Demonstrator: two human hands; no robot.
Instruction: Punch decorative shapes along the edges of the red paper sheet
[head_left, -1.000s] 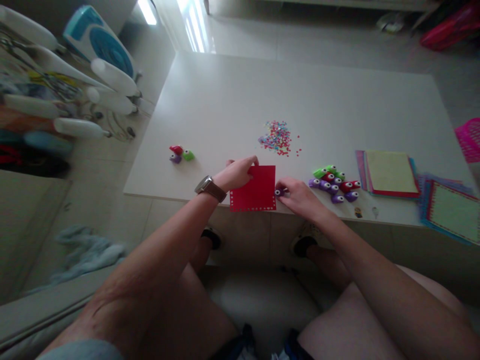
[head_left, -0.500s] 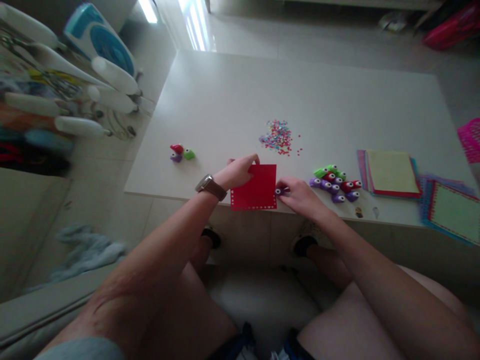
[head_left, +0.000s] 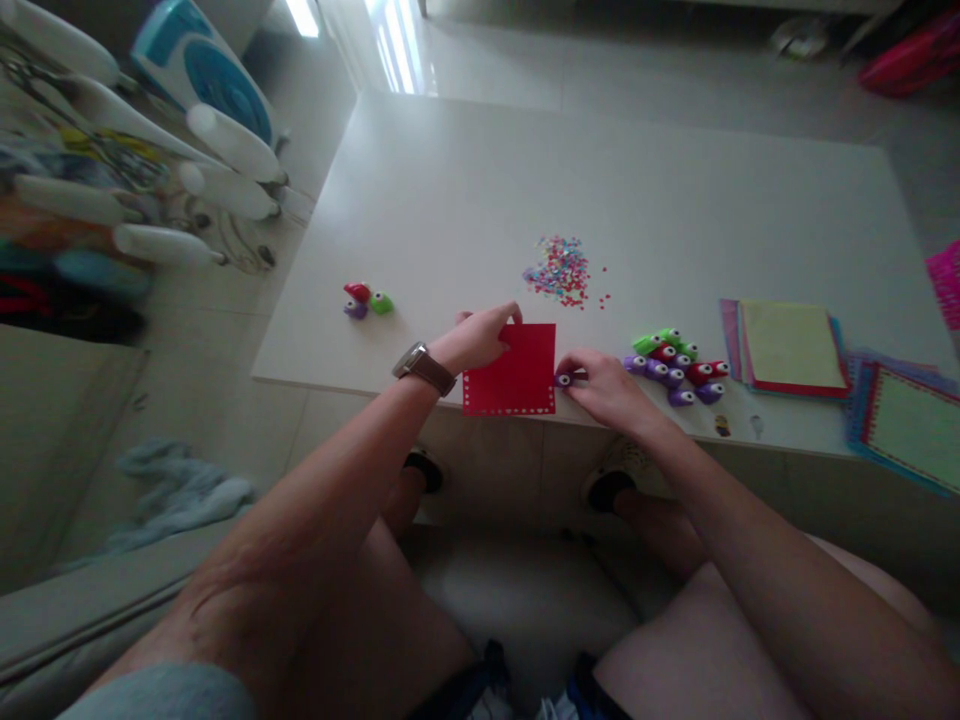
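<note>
A square sheet of red paper [head_left: 517,368] lies at the table's front edge. Small punched holes run along its lower edge and up the lower part of both sides. My left hand [head_left: 484,337] grips the sheet at its upper left, with some fingers hidden behind or under it. Close to the right edge of the sheet, my right hand [head_left: 600,385] is closed on a small purple craft punch [head_left: 563,380]. Whether the punch touches the paper is too small to tell. Beyond the sheet lies a pile of tiny coloured paper bits [head_left: 562,270].
Several green, red and purple craft punches [head_left: 677,370] cluster right of my right hand. A paper stack [head_left: 795,345] and punched sheets [head_left: 911,425] lie farther right. Three more punches [head_left: 367,300] sit at the left. Two small flat pieces [head_left: 722,425] rest near the front edge.
The camera view has shifted slightly. The purple craft punch sits a touch farther right of the paper's edge. Both hands keep their hold.
</note>
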